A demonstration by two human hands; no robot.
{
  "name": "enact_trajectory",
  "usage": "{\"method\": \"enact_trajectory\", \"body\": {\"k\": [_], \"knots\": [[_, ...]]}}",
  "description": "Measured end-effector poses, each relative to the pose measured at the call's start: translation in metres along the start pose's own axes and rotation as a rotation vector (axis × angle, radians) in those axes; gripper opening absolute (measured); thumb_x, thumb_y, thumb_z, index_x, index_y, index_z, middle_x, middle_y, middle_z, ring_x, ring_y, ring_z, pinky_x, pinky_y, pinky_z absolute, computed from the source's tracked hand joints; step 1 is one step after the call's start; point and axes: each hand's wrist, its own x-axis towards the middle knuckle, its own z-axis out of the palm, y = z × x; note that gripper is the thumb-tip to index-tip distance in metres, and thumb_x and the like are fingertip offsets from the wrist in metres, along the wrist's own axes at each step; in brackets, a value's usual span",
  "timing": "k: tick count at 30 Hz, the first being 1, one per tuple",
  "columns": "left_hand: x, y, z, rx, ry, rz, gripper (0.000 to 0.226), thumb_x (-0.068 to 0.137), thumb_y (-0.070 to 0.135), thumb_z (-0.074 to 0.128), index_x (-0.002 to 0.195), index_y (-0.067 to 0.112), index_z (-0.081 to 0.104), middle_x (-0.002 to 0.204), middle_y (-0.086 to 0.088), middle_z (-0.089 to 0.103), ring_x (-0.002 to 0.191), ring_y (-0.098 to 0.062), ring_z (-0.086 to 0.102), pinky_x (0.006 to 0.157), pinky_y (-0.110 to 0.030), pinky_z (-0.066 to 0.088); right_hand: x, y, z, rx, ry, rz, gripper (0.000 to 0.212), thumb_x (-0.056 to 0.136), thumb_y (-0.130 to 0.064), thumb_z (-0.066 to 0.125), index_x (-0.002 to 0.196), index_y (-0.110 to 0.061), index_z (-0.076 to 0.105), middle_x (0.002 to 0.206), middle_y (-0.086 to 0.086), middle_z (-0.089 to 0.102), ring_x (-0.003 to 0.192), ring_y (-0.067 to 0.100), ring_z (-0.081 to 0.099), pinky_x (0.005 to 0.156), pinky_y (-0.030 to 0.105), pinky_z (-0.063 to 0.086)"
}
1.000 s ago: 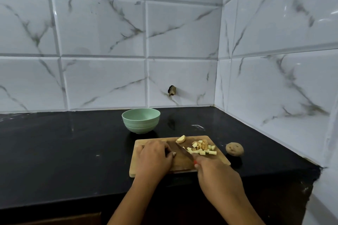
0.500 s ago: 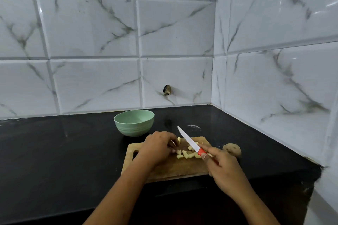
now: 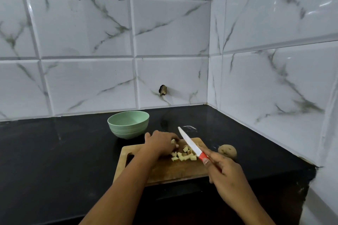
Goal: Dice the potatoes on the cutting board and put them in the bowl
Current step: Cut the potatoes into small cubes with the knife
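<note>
Gripping the red handle of a knife [image 3: 190, 141], the right hand [image 3: 225, 171] has its fingers [image 3: 219, 165] clamped round the handle, with the thumb pressed near where the red meets the blade. The white blade is raised off the wood and slants up and away toward the back edge of the desk [image 3: 54, 151], its tip above the far side of the cutting board [image 3: 164, 171].

The left hand [image 3: 161, 144] reaches over the board from the left, palm down. Its fingers [image 3: 170, 138] are curled in together and pinch a few of the potato dice [image 3: 184, 156]; one pale piece shows at the fingertips. The rest of the dice lie in a loose heap on the board's far right part, between the two hands and just under the blade.

The board is wooden, with a handle slot at its left end, and sits close to the desk's front edge, toward the right corner. A whole potato [image 3: 227, 150], unpeeled, rests on the black desk just beside the board's right end, between the board and the right edge. The pale green bowl [image 3: 129, 124] stands upright behind the board's far left corner, apart from it and nearer the back edge.

White marble-look tiles cover the wall [image 3: 82, 33] behind and to the right, and a small dark stub [image 3: 162, 90] sticks out of the back wall.
</note>
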Motion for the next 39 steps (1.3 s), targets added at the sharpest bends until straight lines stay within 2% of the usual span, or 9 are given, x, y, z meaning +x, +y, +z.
{"method": "enact_trajectory", "body": {"k": [3,6,12,19,24,30,35,37,39], "knots": [[0.000,0.000,0.004,-0.025,0.139,0.026,0.029,0.099,0.027,0.041,0.122,0.038,0.054,0.131,0.005,0.055,0.123,-0.020,0.045,0.102,-0.043,0.026,-0.012,0.000,-0.009,-0.035,0.043,0.042,0.034,0.096,-0.027,0.051,0.128,-0.039,0.056,0.062,-0.008,0.058,0.057,0.003,0.057,0.056,0.018,0.047],[0.000,-0.005,0.006,-0.082,0.228,0.042,0.028,0.098,0.021,0.041,0.117,0.033,0.058,0.125,0.007,0.058,0.118,-0.017,0.049,0.097,-0.037,0.028,-0.023,-0.010,-0.017,-0.125,-0.062,0.056,0.032,0.096,-0.033,0.050,0.125,-0.048,0.054,0.069,-0.011,0.058,0.064,0.002,0.059,0.061,0.015,0.048],[-0.007,-0.012,-0.001,-0.101,0.201,0.085,0.027,0.095,0.021,0.046,0.116,0.034,0.057,0.124,0.008,0.057,0.118,-0.015,0.047,0.094,-0.037,0.027,-0.028,-0.035,-0.019,-0.489,-0.209,0.002,0.031,0.098,-0.044,0.041,0.126,-0.055,0.048,0.094,-0.016,0.056,0.080,0.000,0.056,0.064,0.016,0.043],[-0.014,-0.018,-0.005,0.109,0.143,-0.015,0.023,0.094,0.038,0.052,0.115,0.031,0.058,0.124,0.002,0.051,0.121,-0.019,0.042,0.104,-0.050,0.019,-0.004,-0.042,-0.005,-0.612,-0.193,-0.017,0.032,0.099,-0.037,0.039,0.126,-0.044,0.054,0.090,-0.015,0.059,0.066,0.002,0.052,0.054,0.018,0.040],[-0.020,-0.016,-0.004,0.022,0.141,-0.007,0.014,0.095,0.031,0.050,0.108,0.026,0.051,0.116,0.002,0.057,0.116,-0.019,0.046,0.108,-0.060,0.010,0.008,-0.035,0.001,-0.606,-0.062,0.045,0.030,0.100,-0.035,0.036,0.122,-0.035,0.056,0.091,-0.009,0.059,0.072,0.007,0.057,0.057,0.024,0.045],[-0.035,-0.017,-0.001,-0.028,0.348,0.015,0.009,0.096,0.030,0.045,0.105,0.029,0.046,0.106,0.007,0.062,0.107,-0.017,0.052,0.106,-0.051,0.014,0.004,-0.036,-0.006,-0.481,-0.049,0.043,0.034,0.100,-0.031,0.040,0.132,-0.034,0.051,0.078,-0.013,0.038,0.056,0.003,0.045,0.052,0.017,0.036],[-0.057,-0.019,0.001,-0.315,0.516,-0.027,0.009,0.092,0.040,0.054,0.100,0.035,0.053,0.099,0.014,0.063,0.100,-0.009,0.055,0.084,-0.033,0.022,-0.004,-0.040,-0.004,-0.452,-0.169,0.060,0.032,0.099,-0.036,0.042,0.130,-0.040,0.052,0.093,-0.014,0.059,0.071,0.004,0.058,0.065,0.025,0.053],[-0.067,-0.019,0.007,-0.343,0.504,-0.043,0.011,0.090,0.044,0.055,0.097,0.036,0.054,0.095,0.017,0.060,0.099,-0.007,0.053,0.083,-0.033,0.024,-0.005,-0.041,-0.002,-0.475,-0.213,0.065,0.031,0.099,-0.037,0.043,0.128,-0.041,0.053,0.101,-0.014,0.061,0.079,0.005,0.059,0.070,0.026,0.054],[-0.074,-0.017,0.017,-0.359,0.424,-0.045,0.013,0.088,0.048,0.056,0.094,0.036,0.054,0.092,0.017,0.055,0.100,-0.008,0.052,0.090,-0.035,0.032,-0.003,-0.040,0.001,-0.530,-0.209,0.051,0.031,0.099,-0.037,0.041,0.128,-0.041,0.053,0.100,-0.014,0.061,0.075,0.003,0.056,0.060,0.021,0.046]]}}
